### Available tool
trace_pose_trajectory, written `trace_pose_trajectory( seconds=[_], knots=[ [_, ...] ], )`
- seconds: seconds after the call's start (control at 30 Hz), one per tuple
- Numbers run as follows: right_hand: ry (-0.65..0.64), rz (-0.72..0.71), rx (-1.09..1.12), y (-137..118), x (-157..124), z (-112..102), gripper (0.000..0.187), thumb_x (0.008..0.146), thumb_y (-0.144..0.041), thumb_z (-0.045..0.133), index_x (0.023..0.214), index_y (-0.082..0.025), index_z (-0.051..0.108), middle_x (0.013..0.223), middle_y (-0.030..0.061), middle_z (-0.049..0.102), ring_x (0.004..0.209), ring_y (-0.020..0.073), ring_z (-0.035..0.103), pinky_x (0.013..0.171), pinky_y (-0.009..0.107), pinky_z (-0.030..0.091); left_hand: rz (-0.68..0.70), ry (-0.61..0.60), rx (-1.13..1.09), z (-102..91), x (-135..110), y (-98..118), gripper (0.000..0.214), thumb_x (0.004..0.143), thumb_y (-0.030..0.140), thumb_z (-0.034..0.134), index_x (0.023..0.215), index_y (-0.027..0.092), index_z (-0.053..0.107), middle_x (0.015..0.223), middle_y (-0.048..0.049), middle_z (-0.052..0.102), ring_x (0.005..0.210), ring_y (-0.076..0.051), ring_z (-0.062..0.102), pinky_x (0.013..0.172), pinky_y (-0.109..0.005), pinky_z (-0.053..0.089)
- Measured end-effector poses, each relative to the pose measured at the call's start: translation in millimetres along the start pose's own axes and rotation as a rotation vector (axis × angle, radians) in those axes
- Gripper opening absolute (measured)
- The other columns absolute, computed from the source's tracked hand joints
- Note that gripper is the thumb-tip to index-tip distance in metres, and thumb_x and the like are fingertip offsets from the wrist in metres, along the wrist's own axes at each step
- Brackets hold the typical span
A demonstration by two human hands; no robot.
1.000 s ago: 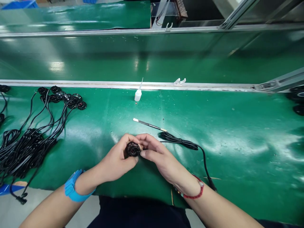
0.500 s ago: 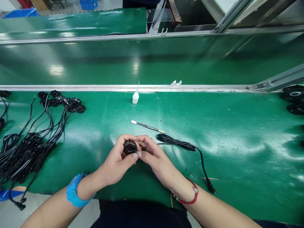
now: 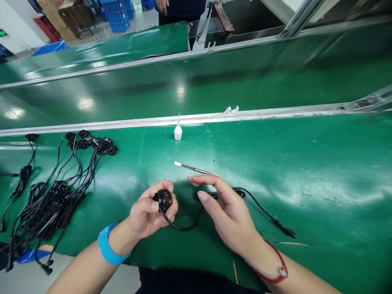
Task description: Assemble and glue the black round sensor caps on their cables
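Observation:
My left hand (image 3: 142, 216) is closed around a small round black plastic part (image 3: 164, 199), its thumb on the near side. From that part a black cord (image 3: 186, 228) loops down and across to a bundled length of cable (image 3: 239, 192). My right hand (image 3: 234, 212) hovers by this bundle with thumb and fingers apart, partly covering it; whether it touches the cable I cannot tell. The cord's far end is a black plug (image 3: 288, 232) on the green table. Just beyond my right fingers lies a thin tool with a white tip (image 3: 190, 167), its other end hidden.
A white needle-tip bottle (image 3: 178, 132) stands near the metal rail (image 3: 131, 124). At left lies a heap of black cords (image 3: 52, 208) with round heads (image 3: 104, 145). A white hook (image 3: 231, 110) sits on the rail. Across the bench stands a person (image 3: 180, 12).
My right hand has let go of the round part and moved right, over the cable bundle. My left hand keeps the part, now turned with its cord showing. The view has tilted.

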State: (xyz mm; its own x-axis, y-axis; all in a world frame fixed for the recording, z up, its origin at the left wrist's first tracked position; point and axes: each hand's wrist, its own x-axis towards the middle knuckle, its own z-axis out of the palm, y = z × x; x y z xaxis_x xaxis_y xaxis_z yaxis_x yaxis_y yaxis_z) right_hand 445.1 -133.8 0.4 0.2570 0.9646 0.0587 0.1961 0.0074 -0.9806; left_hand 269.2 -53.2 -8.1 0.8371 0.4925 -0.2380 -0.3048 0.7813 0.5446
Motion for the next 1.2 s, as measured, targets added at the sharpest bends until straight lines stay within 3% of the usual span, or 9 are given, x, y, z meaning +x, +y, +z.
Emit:
trace_pose_trajectory(
  seconds=[0.13, 0.3, 0.4, 0.47, 0.63, 0.87, 1.0, 1.1, 1.2],
  knots=[
    [0.061, -0.144, -0.368, 11, 17, -11, 0.020, 0.093, -0.025, 0.047, 0.111, -0.025, 0.056, 0.114, 0.0085, 0.064, 0.109, 0.0271, 0.056, 0.094, 0.046, 0.041, -0.031, -0.073, -0.089, -3.3, 0, 1, 0.035, 0.069, 0.028, 0.064, 0.100, 0.017, 0.051, 0.059, 0.0032, 0.055, 0.033, -0.002, 0.024, 0.035, -0.016, 0.020],
    [0.014, -0.076, -0.875, 36, 45, -22, 0.029, 0.087, -0.023, 0.050, 0.113, -0.015, 0.058, 0.116, 0.0158, 0.061, 0.107, 0.0346, 0.054, 0.087, 0.050, 0.043, -0.026, -0.099, -0.102, -5.1, 0, 1, 0.034, 0.069, 0.029, 0.063, 0.099, 0.018, 0.050, 0.057, 0.0041, 0.054, 0.031, -0.002, 0.021, 0.033, -0.015, 0.019],
    [-0.058, -0.057, -1.020, 43, 56, -23, 0.022, 0.086, -0.022, 0.053, 0.103, -0.015, 0.063, 0.099, 0.0146, 0.063, 0.093, 0.0325, 0.055, 0.080, 0.045, 0.045, -0.018, -0.089, 0.046, -2.9, -1, -1, 0.035, 0.071, 0.028, 0.062, 0.099, 0.019, 0.045, 0.061, 0.0027, 0.058, 0.034, -0.002, 0.022, 0.033, -0.015, 0.017],
    [-0.082, -0.060, -1.045, 44, 60, -23, 0.016, 0.086, -0.021, 0.052, 0.094, -0.017, 0.065, 0.091, 0.0124, 0.062, 0.087, 0.0301, 0.055, 0.077, 0.042, 0.046, -0.020, -0.050, 0.275, 2.1, -3, -2, 0.034, 0.072, 0.024, 0.062, 0.098, 0.019, 0.042, 0.066, 0.0016, 0.060, 0.039, -0.003, 0.029, 0.038, -0.015, 0.022],
    [-0.131, -0.066, -1.032, 42, 59, -25, 0.010, 0.087, -0.025, 0.055, 0.090, -0.019, 0.064, 0.085, 0.0087, 0.060, 0.085, 0.0275, 0.055, 0.076, 0.039, 0.045, -0.060, 0.131, 0.811, 18.8, -8, -2, 0.034, 0.070, 0.010, 0.054, 0.098, 0.020, 0.037, 0.073, 0.0028, 0.054, 0.059, -0.009, 0.042, 0.055, -0.022, 0.034],
    [-0.128, -0.018, -0.954, 43, 64, -28, 0.010, 0.085, -0.021, 0.056, 0.074, -0.020, 0.056, 0.078, 0.0087, 0.060, 0.079, 0.0278, 0.056, 0.072, 0.039, 0.043, -0.077, 0.219, 0.934, 19.4, -7, -4, 0.032, 0.070, 0.013, 0.049, 0.098, 0.021, 0.036, 0.073, 0.0030, 0.052, 0.057, -0.010, 0.039, 0.053, -0.024, 0.033],
    [-0.098, 0.044, -0.808, 45, 61, -36, 0.004, 0.087, -0.024, 0.053, 0.083, -0.022, 0.054, 0.075, 0.0033, 0.064, 0.069, 0.0211, 0.060, 0.063, 0.032, 0.045, -0.074, 0.253, 0.950, 16.9, -6, -5, 0.030, 0.071, 0.016, 0.049, 0.097, 0.021, 0.037, 0.073, 0.0029, 0.052, 0.056, -0.010, 0.038, 0.052, -0.024, 0.033],
    [-0.077, 0.078, -0.585, 43, 56, -41, 0.009, 0.088, -0.027, 0.049, 0.092, -0.022, 0.055, 0.078, 0.0020, 0.064, 0.068, 0.0174, 0.061, 0.061, 0.028, 0.047, -0.078, 0.269, 0.947, 16.1, -5, -4, 0.029, 0.071, 0.016, 0.050, 0.097, 0.022, 0.037, 0.073, 0.0031, 0.052, 0.057, -0.010, 0.038, 0.053, -0.024, 0.033],
    [-0.049, 0.188, -0.147, 35, 51, -43, 0.014, 0.085, -0.033, 0.057, 0.091, -0.021, 0.059, 0.075, 0.0005, 0.061, 0.065, 0.0150, 0.058, 0.061, 0.027, 0.048, -0.092, 0.278, 0.942, 16.2, -4, -3, 0.029, 0.072, 0.015, 0.050, 0.097, 0.022, 0.036, 0.073, 0.0036, 0.051, 0.056, -0.010, 0.038, 0.054, -0.025, 0.033]
  ],
)
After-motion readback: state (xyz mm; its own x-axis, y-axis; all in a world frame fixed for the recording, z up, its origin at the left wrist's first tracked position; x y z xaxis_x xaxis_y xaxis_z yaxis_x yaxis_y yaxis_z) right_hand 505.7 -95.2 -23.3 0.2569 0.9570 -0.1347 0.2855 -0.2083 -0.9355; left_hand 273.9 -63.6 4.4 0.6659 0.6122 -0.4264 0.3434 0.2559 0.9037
